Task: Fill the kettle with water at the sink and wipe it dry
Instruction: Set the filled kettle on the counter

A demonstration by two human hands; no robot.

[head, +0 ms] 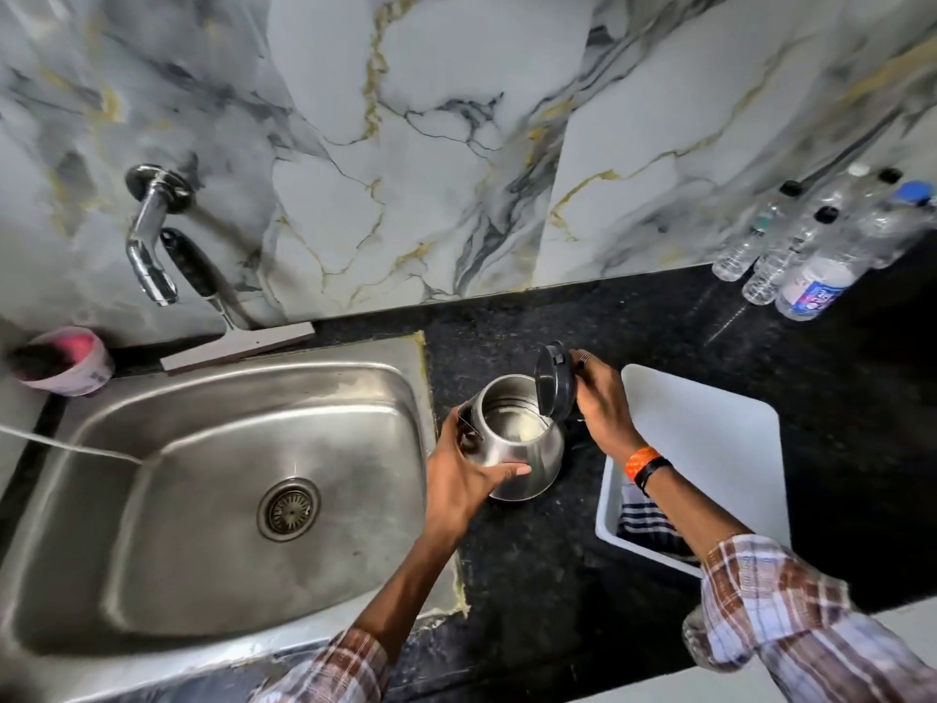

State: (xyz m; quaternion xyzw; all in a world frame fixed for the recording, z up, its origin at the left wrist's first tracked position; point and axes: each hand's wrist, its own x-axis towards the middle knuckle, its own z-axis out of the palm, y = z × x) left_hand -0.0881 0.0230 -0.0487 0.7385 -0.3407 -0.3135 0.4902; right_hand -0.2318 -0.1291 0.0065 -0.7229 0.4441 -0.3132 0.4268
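Note:
A steel kettle [527, 449] stands on the black counter just right of the sink [213, 489]. Its black lid [553, 380] is swung up, so the inside shows. My left hand [469, 469] wraps around the kettle's body on the near left side. My right hand [601, 398] grips the kettle behind the raised lid, where the handle is hidden. The wall tap [149, 235] is over the sink's back left; no water runs from it. A dark striped cloth [644, 525] lies in a white tub [710, 438] to the right, partly under my right forearm.
A squeegee [223, 317] leans on the marble wall behind the sink. A pink cup [66, 360] stands at the sink's back left corner. Several plastic bottles [811, 256] crowd the counter's far right. A thin white cord [66, 443] crosses the sink's left rim.

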